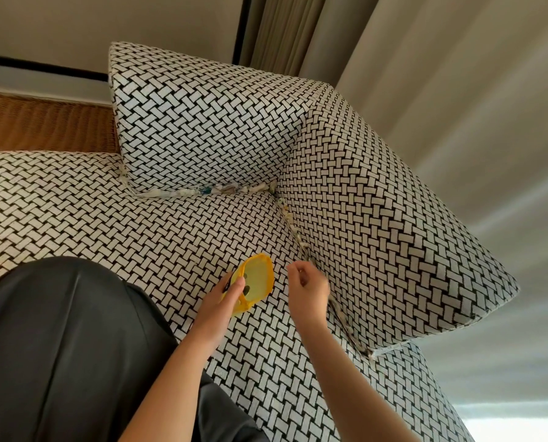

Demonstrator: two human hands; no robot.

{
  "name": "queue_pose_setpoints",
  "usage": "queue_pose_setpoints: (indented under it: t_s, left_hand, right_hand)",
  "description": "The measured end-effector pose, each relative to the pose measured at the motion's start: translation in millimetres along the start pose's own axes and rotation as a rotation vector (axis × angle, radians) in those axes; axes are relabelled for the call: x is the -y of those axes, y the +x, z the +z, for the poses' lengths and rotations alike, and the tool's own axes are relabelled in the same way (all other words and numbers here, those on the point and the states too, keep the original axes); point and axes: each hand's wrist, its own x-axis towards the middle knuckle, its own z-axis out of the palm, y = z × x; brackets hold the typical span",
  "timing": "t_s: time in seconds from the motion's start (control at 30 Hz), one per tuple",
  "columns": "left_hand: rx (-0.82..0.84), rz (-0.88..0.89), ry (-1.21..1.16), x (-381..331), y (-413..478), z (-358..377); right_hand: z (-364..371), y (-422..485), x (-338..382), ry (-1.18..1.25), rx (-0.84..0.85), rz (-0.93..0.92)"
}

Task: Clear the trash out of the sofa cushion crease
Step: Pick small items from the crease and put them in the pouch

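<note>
Sofa (138, 224), crease trash (221, 190) (wedged), curtain (425, 90)

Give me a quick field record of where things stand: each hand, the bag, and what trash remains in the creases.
left hand: holds the yellow bag open over the seat cushion
right hand: fingers pinched together beside the side crease; contents too small to tell
back crease: wrappers wedged along it
side crease: scraps along its length
bag contents: a few dark bits visible
</note>
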Motion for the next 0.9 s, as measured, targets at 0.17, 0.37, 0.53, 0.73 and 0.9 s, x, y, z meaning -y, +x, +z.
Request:
queue_pose_setpoints:
  t_s: [0.17,0.37,0.53,0.73,0.9]
  left_hand:
    - [-0.018,0.002,0.042,-2,0,0]
    - [-0.017,0.023,0.036,-2,-1,1]
    - [-0.025,-0.021,0.021,-3,2,1]
    - [-0.016,-0.028,0.026,-2,2,1]
    - [-0.021,0.010,0.050,-7,-3,5]
  right_hand:
    - [-22,24,-46,-0.578,0.053,0.060]
    - [-19,42,-54,-0.832,0.131,0.157]
    - [-19,56,-50,-0.791,0.176,0.232]
    - [-14,51,-56,-0.696,0.078,0.254]
    - [-13,40,-70,-0.475,-0.009,0.151]
